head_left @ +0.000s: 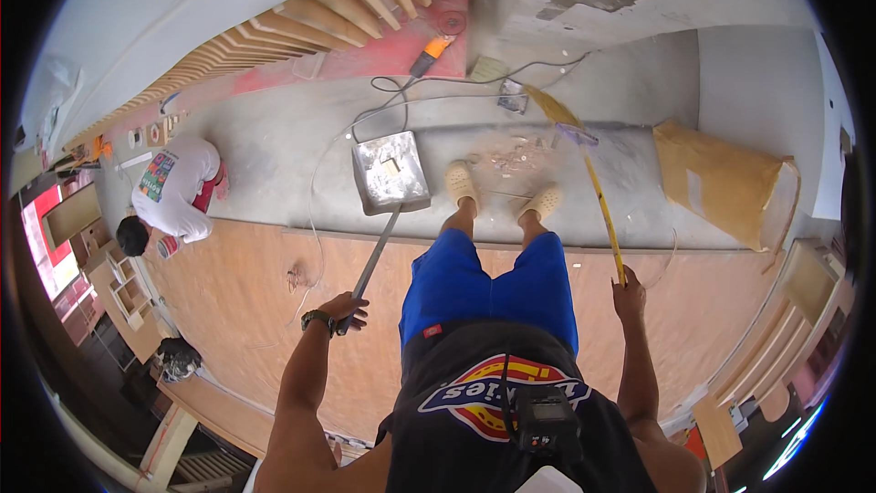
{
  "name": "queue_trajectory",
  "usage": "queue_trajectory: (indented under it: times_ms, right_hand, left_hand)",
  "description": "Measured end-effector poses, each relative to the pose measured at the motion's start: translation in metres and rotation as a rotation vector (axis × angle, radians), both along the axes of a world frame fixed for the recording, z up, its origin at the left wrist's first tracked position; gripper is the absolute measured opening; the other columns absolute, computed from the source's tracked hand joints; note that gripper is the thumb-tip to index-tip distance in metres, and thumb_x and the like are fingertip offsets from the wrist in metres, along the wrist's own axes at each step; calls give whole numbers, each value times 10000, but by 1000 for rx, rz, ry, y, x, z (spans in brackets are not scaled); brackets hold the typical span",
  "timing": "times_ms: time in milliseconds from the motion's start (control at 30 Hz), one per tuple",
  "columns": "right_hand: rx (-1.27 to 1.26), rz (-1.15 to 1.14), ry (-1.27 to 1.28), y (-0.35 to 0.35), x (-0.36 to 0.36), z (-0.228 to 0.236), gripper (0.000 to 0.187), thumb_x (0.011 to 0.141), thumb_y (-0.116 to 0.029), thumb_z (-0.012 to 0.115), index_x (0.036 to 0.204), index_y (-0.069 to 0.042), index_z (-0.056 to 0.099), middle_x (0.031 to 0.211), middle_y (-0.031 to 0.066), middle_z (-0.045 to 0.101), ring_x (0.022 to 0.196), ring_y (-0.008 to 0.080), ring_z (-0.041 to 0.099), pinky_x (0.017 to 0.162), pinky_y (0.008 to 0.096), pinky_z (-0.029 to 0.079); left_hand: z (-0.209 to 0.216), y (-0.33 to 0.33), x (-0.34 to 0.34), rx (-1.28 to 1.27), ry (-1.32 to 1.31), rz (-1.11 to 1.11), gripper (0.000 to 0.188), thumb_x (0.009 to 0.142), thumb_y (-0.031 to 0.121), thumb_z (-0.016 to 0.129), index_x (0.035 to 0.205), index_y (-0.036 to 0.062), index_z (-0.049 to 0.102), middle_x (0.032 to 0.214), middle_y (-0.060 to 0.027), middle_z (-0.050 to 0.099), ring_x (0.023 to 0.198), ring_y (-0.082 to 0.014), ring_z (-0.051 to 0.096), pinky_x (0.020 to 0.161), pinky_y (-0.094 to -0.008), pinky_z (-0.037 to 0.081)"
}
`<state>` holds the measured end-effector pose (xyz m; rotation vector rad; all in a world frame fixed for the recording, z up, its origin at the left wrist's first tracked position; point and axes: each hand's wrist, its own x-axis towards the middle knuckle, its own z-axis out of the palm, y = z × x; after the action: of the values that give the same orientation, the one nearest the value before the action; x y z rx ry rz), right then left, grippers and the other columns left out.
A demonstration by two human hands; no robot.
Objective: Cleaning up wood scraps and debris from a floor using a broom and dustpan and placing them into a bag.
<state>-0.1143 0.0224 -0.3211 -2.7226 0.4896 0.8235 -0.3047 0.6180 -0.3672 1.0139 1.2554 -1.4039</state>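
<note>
My left hand is closed round the long grey handle of a square metal dustpan, which rests on the grey floor left of my feet. A small light block lies in the pan. My right hand grips the yellow handle of a broom. The broom's straw bristles reach the floor ahead and to the right. Between the pan and the broom, in front of my clogs, is a scatter of debris.
A power tool with an orange body and a dark cable lies ahead. A large brown paper package lies at the right. Another person crouches at the left. A wide wood panel is behind my feet. Wooden slats line the far left.
</note>
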Motion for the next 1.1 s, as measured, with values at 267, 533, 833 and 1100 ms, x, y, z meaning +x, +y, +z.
queue_trajectory:
  times_ms: [267, 533, 833, 1100]
  right_hand:
    - [93, -204, -152, -50, 9, -55, 472, 748, -134, 532, 1203, -14, 502, 625, 82, 514, 518, 149, 457, 476, 303, 377]
    - [-86, -146, 109, -155, -17, -242, 402, 807, -188, 507, 1171, -22, 471, 853, 208, 612, 745, 310, 598, 659, 425, 457]
    - [-152, -534, 484, -195, -84, -341, 374, 838, -263, 509, 1089, 14, 497, 929, 226, 599, 869, 316, 594, 763, 384, 463]
    - [-52, -724, 319, -204, -118, -315, 378, 842, -260, 518, 1091, 23, 512, 977, 200, 583, 919, 243, 571, 784, 323, 446]
  left_hand:
    - [-81, -14, 67, 502, -368, -1089, 709, 698, 282, 644, 1275, -16, 360, 1170, -263, 487, 1055, -420, 500, 905, -470, 419]
    - [-356, -126, 314, 894, -1043, -1204, 704, 627, 193, 725, 1221, 9, 396, 1115, -148, 503, 1034, -319, 500, 849, -418, 453]
    - [-527, -250, 496, 1062, -1199, -1333, 683, 669, 139, 685, 1263, 42, 362, 1217, -103, 458, 1100, -297, 470, 921, -436, 400]
    - [-516, -248, 485, 682, -1087, -1408, 220, 752, 199, 578, 917, 54, 588, 983, -141, 589, 928, -302, 567, 838, -447, 414]
